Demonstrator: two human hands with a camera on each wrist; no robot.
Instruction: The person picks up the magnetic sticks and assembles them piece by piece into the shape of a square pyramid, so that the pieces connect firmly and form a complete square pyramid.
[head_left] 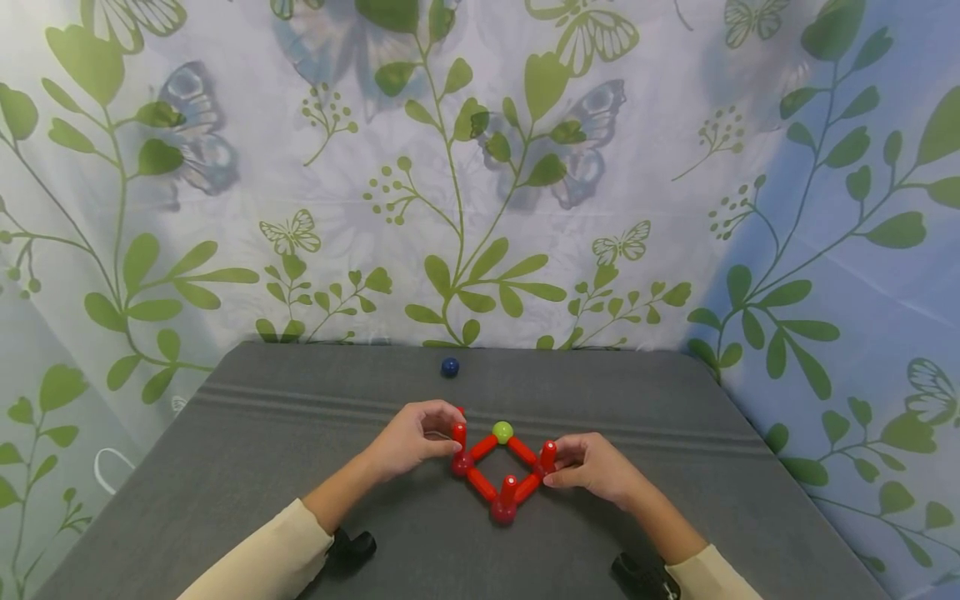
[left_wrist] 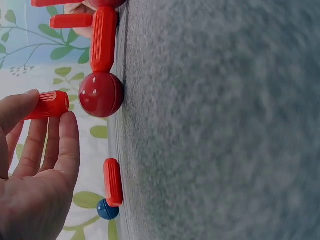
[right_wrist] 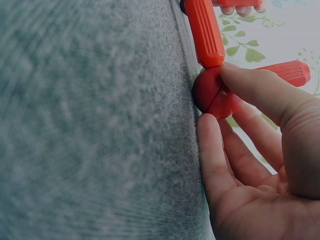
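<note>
Left hand (head_left: 418, 437) pinches upright rod (left_wrist: 54, 104); right hand (head_left: 596, 468) grips ball (right_wrist: 206, 91).

Text: 0 readable | labels, brands: 0 | numbers, signs: 0 | black right-wrist mount (head_left: 637, 575): perhaps too dark to read

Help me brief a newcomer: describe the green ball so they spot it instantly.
On the grey table, find the diamond of red rods. The green ball sits at its far corner. Only it is green; the other three corner balls are red.
</note>
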